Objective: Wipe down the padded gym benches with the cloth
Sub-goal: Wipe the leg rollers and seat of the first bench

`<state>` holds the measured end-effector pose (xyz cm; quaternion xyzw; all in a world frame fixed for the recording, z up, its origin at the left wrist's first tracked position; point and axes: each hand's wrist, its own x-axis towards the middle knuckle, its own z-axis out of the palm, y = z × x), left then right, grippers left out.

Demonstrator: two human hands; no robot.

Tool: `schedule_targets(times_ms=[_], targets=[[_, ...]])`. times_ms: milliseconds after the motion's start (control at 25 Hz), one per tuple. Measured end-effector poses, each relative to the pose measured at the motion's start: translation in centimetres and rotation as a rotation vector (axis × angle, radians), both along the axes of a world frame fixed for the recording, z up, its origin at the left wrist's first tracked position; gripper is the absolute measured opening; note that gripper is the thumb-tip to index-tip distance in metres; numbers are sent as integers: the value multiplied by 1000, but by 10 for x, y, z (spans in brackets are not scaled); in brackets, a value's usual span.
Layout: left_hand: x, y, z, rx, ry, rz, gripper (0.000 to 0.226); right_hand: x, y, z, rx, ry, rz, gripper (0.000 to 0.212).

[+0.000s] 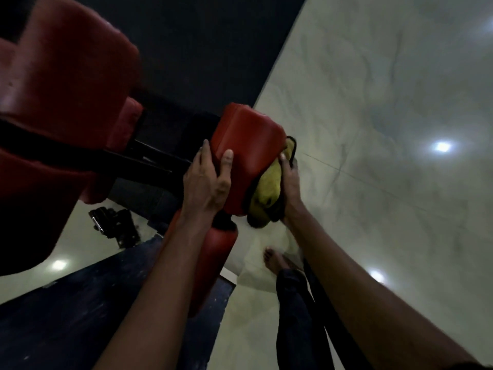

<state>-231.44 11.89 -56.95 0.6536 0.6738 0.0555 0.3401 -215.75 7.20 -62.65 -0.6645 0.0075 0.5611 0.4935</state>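
Head view: left hand grips small red padded leather block, thumb curled on front; right hand holds yellow-green fluffy cloth with dark edge, presses it on block's right side. Cloth bunched, squashed between palm and block. Big red padded bench at left, blurry.

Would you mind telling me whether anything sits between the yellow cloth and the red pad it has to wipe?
Nothing visible does. The right hand holds the yellow cloth directly against the right side of the red pad; the left hand grips the pad's opposite edge, clear of the cloth.
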Motion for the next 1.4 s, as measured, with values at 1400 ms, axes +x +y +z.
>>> schedule_targets(times_ms=[1400], targets=[[10,-2,-3,106,51,221,61,48,40,51,478,-969,728,31]])
